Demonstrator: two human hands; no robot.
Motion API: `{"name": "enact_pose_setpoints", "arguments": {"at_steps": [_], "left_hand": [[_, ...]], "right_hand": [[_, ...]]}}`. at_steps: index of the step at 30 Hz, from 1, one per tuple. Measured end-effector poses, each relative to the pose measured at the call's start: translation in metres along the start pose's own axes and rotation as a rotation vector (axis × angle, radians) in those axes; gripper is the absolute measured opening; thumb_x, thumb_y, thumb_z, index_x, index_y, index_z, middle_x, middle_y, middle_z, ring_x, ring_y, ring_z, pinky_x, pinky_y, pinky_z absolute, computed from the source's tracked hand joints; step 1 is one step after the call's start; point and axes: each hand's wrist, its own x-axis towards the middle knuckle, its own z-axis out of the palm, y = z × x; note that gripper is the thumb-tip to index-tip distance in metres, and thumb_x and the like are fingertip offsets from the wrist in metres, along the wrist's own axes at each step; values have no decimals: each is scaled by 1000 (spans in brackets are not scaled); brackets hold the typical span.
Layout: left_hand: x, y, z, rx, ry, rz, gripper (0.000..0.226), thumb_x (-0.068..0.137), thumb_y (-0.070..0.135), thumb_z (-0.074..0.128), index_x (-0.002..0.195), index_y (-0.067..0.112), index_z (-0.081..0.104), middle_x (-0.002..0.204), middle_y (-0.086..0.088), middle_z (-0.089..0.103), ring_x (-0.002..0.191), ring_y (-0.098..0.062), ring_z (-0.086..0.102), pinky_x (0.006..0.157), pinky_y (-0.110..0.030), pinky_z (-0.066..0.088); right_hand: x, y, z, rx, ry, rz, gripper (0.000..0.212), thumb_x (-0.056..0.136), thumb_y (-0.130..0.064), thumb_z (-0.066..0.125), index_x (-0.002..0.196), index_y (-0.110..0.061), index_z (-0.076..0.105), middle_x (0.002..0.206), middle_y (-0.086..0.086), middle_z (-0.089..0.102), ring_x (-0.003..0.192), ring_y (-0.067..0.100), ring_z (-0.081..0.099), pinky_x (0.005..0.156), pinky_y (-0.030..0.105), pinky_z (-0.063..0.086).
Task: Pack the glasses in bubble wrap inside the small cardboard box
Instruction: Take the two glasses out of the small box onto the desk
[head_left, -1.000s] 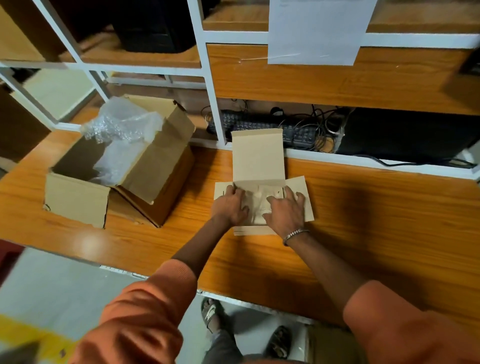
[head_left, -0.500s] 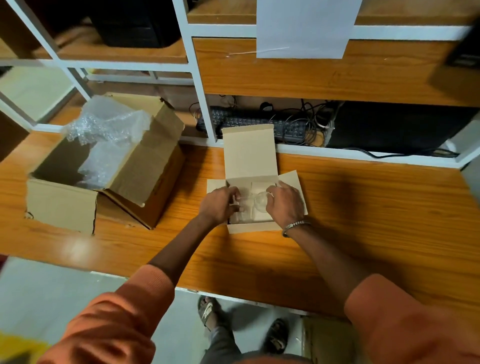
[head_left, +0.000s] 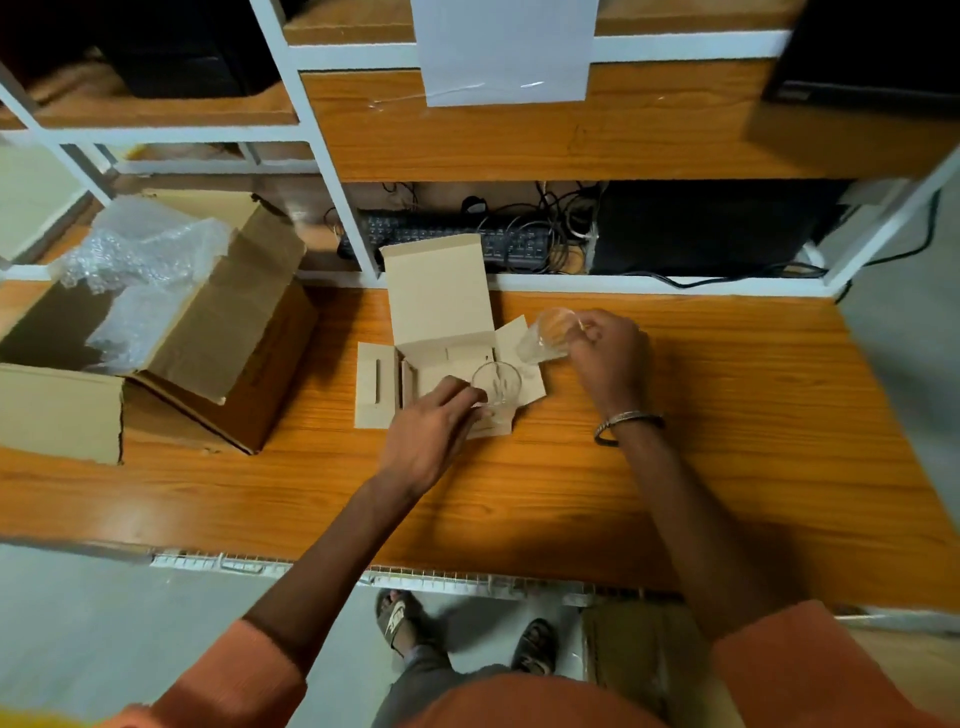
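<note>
Both hands are busy over the small box (head_left: 415, 384), which sits open at the centre of the bench (head_left: 727, 441) with its lid standing up at 12 o'clock and its side flaps splayed flat, presumably so nothing blocks the way in or out.

The left hand (head_left: 431, 434) pinches a glass (head_left: 496, 384) by its near rim, fingers curled round the edge, the glass upright at the box's right end. Whether it rests in the box or hangs just above it, I cannot tell. Gripping the rim keeps the fingers clear of the cardboard divider.

The right hand (head_left: 608, 353) pinches a second glass (head_left: 548, 335) at about 2 o'clock from the box, over the right flap. This one is tilted, mouth toward the camera, and held free of the bench (clear glass, so its outline is faint).

Neither glass is wrapped. The bubble wrap (head_left: 140, 260) is heaped in the large carton (head_left: 218, 332) at 9 o'clock, well apart from both hands, its flaps thrown open for easy reaching.

My read: the glasses are out in the open because each needs wrap before it can be packed, so the task looks early. Next step likely needs a hand freed for the wrap. The risk is glass knocking glass while both are bare.
</note>
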Motion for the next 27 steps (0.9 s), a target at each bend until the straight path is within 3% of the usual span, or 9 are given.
{"name": "enact_pose_setpoints", "arguments": {"at_steps": [2, 4, 7, 11, 13, 15, 20, 23, 27], "left_hand": [[4, 15, 13, -37, -46, 29, 38, 114, 46, 36, 128, 21, 61, 122, -3, 63, 92, -21, 70, 69, -36, 62], [3, 28, 26, -59, -89, 57, 39, 114, 50, 32, 128, 24, 58, 122, -2, 62, 91, -20, 70, 70, -36, 62], [-3, 37, 45, -21, -136, 64, 37, 113, 48, 36, 127, 24, 60, 118, -1, 64, 86, -20, 71, 66, -36, 61], [-11, 45, 65, -14, -191, 29, 41, 110, 46, 38, 121, 20, 67, 115, -4, 66, 80, -24, 71, 62, -36, 58], [-15, 45, 72, -25, -202, 18, 40, 109, 45, 39, 121, 19, 66, 114, -5, 66, 77, -26, 71, 61, -38, 59], [-18, 42, 78, -40, -215, -8, 36, 110, 44, 41, 126, 20, 64, 118, -4, 64, 78, -26, 71, 64, -40, 61], [-17, 40, 82, -72, -239, -62, 29, 113, 41, 47, 133, 24, 59, 126, -1, 60, 86, -22, 70, 71, -43, 62], [-17, 41, 79, -47, -240, -62, 32, 113, 42, 47, 138, 26, 58, 130, 0, 60, 92, -20, 70, 72, -39, 62], [-19, 44, 68, 6, -205, -58, 43, 110, 53, 50, 146, 30, 52, 134, 3, 61, 97, -16, 70, 66, -32, 61]], "right_hand": [[0, 11, -15, 50, 72, 83, 20, 96, -24, 66, 105, -12, 79, 76, 3, 75, 60, 21, 64, 52, 31, 48], [-2, 26, -27, -6, 97, 152, 19, 94, -20, 65, 103, -11, 80, 86, 4, 77, 71, 22, 66, 58, 34, 53], [-12, 53, -36, -130, 24, 210, 20, 92, -21, 66, 98, -12, 82, 89, 6, 78, 73, 19, 64, 52, 22, 38], [-36, 81, -32, -228, -136, 345, 35, 92, -42, 63, 80, -13, 78, 72, 4, 73, 64, 27, 67, 54, 28, 46], [-47, 88, -26, -243, -191, 383, 45, 89, -50, 57, 70, -13, 74, 61, 0, 67, 57, 26, 64, 53, 28, 43], [-55, 90, -23, -213, -210, 390, 42, 85, -49, 57, 62, -16, 69, 55, -6, 61, 53, 21, 60, 50, 25, 36], [-54, 87, -26, -226, -253, 402, 16, 88, -32, 68, 80, -21, 76, 74, 0, 70, 67, 23, 65, 56, 29, 46], [-48, 92, -24, -247, -272, 410, 30, 89, -35, 63, 70, -13, 69, 67, 5, 68, 62, 27, 65, 52, 25, 36], [-44, 82, -29, -412, -206, 360, 40, 96, -45, 61, 83, -10, 74, 82, 11, 73, 73, 30, 69, 58, 29, 44]]}}
